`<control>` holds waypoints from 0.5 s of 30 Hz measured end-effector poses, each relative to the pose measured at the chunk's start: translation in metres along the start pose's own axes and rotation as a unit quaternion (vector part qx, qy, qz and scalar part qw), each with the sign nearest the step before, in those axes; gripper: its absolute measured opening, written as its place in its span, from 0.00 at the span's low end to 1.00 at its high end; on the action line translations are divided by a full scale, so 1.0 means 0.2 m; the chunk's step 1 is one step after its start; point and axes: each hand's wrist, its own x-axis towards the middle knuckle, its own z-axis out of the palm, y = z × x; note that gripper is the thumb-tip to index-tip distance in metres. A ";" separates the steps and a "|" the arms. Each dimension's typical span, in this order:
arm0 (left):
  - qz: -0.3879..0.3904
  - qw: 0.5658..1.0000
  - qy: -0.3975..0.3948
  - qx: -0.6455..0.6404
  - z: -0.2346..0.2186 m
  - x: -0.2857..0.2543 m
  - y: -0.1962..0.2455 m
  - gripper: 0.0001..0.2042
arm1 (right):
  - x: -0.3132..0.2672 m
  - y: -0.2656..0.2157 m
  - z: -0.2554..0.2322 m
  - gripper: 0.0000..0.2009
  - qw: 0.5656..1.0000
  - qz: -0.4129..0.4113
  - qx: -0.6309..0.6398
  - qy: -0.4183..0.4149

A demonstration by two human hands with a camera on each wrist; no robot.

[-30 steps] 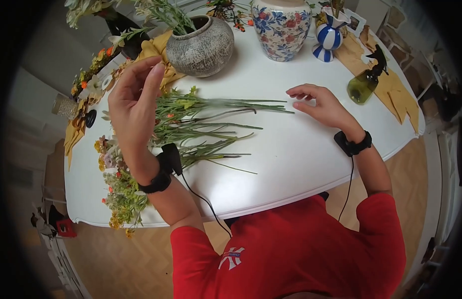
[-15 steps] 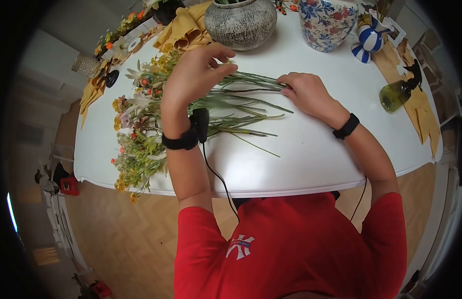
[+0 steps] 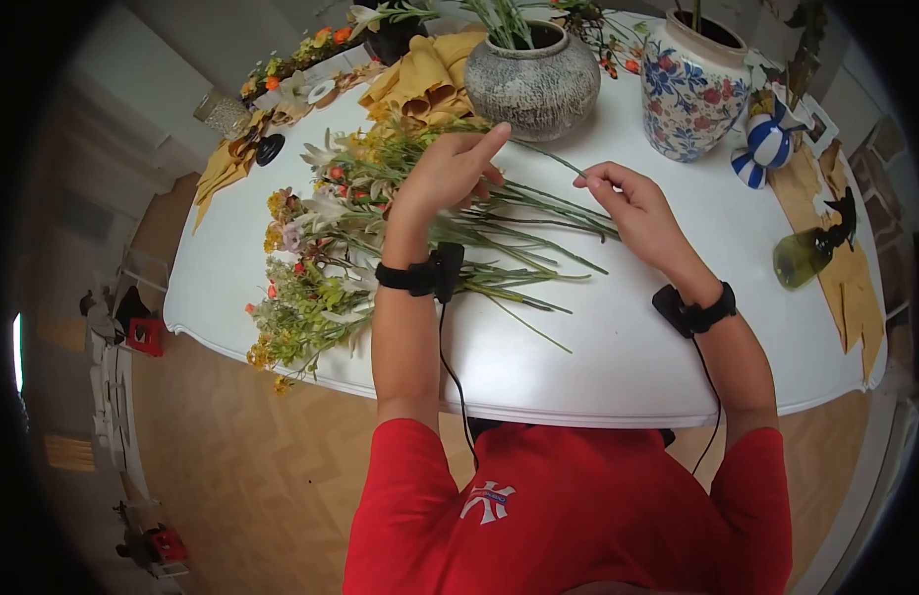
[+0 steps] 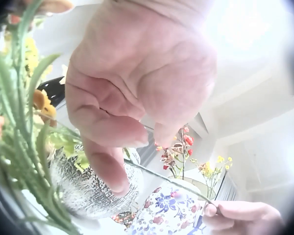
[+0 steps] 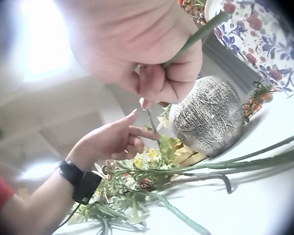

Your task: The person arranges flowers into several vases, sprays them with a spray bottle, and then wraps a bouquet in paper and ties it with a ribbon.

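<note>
The right hand pinches a green stem near its end, its length slanting away leftward toward the loosely bent left hand.

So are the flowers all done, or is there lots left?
Not finished, by the look of it. The grey pot already has stems in it. The right hand pinches one green stem, with the left hand close by. Many flowers lie on the white table, so plenty is probably left.
</note>
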 end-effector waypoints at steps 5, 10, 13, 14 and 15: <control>-0.010 0.999 0.010 0.047 -0.05 0.04 -0.07 0.42 | -0.06 -0.15 -0.04 0.13 0.999 -0.020 -0.023 0.011; 0.012 0.997 0.065 -0.030 -0.07 0.08 -0.17 0.35 | -0.10 -0.20 -0.10 0.12 0.998 -0.046 -0.041 0.026; 0.077 0.992 0.069 -0.069 -0.11 0.08 -0.18 0.34 | -0.16 -0.23 -0.14 0.12 0.998 -0.043 -0.031 0.024; 0.101 0.989 0.070 -0.085 -0.12 0.08 -0.19 0.36 | -0.17 -0.23 -0.15 0.12 0.998 -0.044 -0.028 0.028; 0.128 0.982 0.076 -0.113 -0.13 0.11 -0.23 0.40 | -0.18 -0.23 -0.16 0.12 0.998 -0.045 -0.025 0.032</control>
